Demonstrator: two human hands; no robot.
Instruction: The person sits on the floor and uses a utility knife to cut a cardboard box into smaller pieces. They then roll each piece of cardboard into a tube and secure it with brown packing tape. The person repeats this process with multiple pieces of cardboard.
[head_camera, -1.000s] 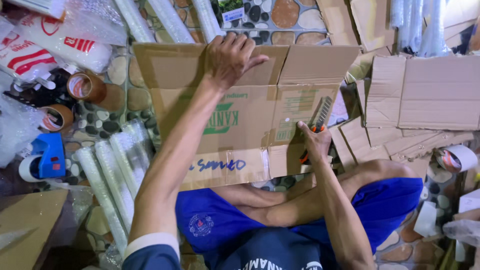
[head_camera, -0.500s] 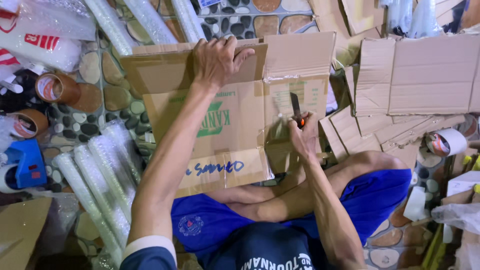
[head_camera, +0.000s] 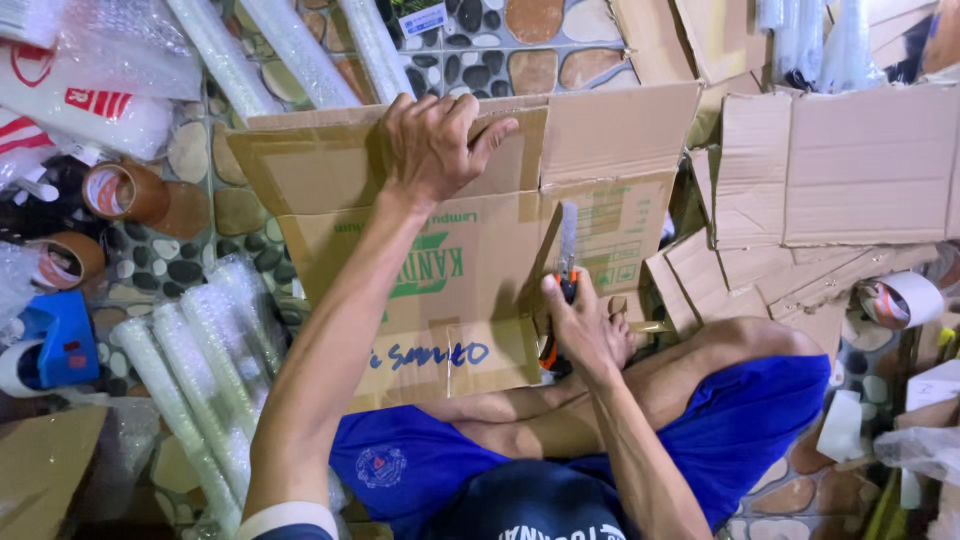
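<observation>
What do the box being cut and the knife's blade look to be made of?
Box: brown corrugated cardboard by its look, matte, with creased folds and printed panels. Utility knife blade: thin, pale grey with a dull sheen, probably steel. Its handle in the right hand shows orange, likely plastic.
</observation>
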